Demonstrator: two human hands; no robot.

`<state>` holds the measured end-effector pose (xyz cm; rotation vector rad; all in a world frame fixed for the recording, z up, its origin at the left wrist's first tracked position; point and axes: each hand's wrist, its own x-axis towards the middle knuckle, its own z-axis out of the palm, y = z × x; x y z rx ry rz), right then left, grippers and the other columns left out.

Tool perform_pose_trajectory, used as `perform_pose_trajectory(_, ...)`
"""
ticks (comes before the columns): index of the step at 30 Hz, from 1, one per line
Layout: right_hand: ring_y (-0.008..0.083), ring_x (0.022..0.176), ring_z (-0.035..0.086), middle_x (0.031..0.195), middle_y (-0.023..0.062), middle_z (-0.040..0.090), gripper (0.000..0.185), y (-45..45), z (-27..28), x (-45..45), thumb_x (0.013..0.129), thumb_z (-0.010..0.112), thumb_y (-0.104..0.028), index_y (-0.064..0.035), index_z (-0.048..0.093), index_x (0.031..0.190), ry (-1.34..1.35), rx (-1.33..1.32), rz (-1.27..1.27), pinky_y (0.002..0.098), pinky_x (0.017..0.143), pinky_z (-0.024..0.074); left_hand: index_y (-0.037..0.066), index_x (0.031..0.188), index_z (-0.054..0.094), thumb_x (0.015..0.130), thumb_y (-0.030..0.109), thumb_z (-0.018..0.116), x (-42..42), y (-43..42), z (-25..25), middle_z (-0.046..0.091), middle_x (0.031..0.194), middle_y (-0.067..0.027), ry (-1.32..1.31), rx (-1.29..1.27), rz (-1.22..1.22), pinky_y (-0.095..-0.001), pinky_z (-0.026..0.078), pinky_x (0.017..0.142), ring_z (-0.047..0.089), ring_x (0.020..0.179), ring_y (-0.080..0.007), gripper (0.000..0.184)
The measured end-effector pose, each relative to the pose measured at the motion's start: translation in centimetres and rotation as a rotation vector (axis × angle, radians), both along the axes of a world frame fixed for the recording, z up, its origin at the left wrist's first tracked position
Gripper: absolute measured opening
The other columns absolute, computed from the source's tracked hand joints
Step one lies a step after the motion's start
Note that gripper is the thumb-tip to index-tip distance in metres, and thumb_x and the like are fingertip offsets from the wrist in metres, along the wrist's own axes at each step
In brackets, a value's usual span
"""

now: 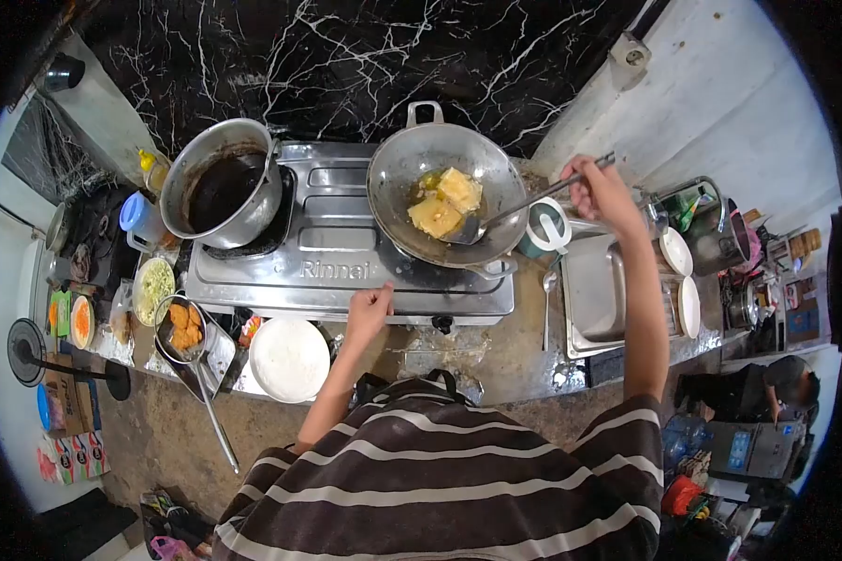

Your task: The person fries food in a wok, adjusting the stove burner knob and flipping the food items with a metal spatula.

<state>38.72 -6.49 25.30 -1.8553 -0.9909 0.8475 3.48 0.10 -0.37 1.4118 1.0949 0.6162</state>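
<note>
My right hand [601, 194] is closed around the handle of a metal spatula [519, 209], near its upper end. The spatula's blade rests inside a wok [505, 178], touching or close beside the lower of the yellow fried pieces [435, 218]. A second yellow piece [460, 190] lies just above it, with some oil at the bottom. The wok sits on the right side of a silver gas stove [337, 269]. My left hand [371, 307] is curled into a loose fist over the stove's front edge, with nothing visible in it.
A large pot [276, 187] of dark liquid stands on the left burner. Left of the stove, a strainer [180, 327] holds fried pieces beside a white plate [290, 360]. Metal trays [594, 285] and a spoon [546, 318] lie right. Another person [767, 388] is at far right.
</note>
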Motion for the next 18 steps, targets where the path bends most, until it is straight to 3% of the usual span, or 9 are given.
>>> perform_pose_trajectory(5, 0.0078, 0.048, 0.048, 0.065, 0.0035, 0.054, 0.029, -3.2, -3.5, -2.0, 0.098, 0.043, -0.028, -0.0031, 0.058, 0.093, 0.242, 0.189, 0.045, 0.0208, 0.043, 0.0364, 0.004, 0.051, 0.053, 0.094, 0.042, 0.054, -0.1, 0.1, -0.3, 0.042, 0.042, 0.0008, 0.001, -0.010, -0.004, -0.0248, 0.029, 0.038, 0.041, 0.036, -0.0083, 0.057)
perform_pose_trajectory(7, 0.0089, 0.051, 0.050, 0.065, 0.0030, 0.053, 0.031, -4.3, -4.1, -3.5, 0.099, 0.043, -0.030, -0.0032, 0.057, 0.092, 0.257, 0.217, 0.041, 0.0220, 0.046, 0.0388, 0.001, 0.053, 0.056, 0.094, 0.039, 0.053, -0.1, 0.2, -0.1, 0.045, 0.045, -0.0003, 0.014, -0.041, -0.021, -0.0286, 0.033, 0.047, 0.041, 0.046, -0.0081, 0.057)
perform_pose_trajectory(10, 0.0109, 0.055, 0.052, 0.068, 0.0047, 0.055, 0.030, -5.4, -4.3, -6.0, 0.099, 0.045, -0.029, -0.0039, 0.058, 0.090, 0.327, 0.184, -0.082, 0.0251, 0.050, 0.0412, 0.001, 0.052, 0.056, 0.094, 0.039, 0.053, -0.1, 0.2, 0.1, 0.043, 0.044, 0.0003, 0.039, -0.050, -0.034, -0.0284, 0.033, 0.048, 0.041, 0.046, -0.0081, 0.057)
perform_pose_trajectory(18, 0.0079, 0.048, 0.047, 0.062, 0.0026, 0.054, 0.030, -6.7, -2.3, -8.2, 0.098, 0.046, -0.027, -0.0051, 0.057, 0.080, 0.225, 0.212, -0.138, 0.0223, 0.043, 0.0344, 0.002, 0.052, 0.056, 0.095, 0.041, 0.053, -0.1, 0.2, 0.1, 0.042, 0.042, 0.0000, 0.036, -0.054, -0.021, -0.0279, 0.031, 0.043, 0.040, 0.041, -0.0084, 0.058)
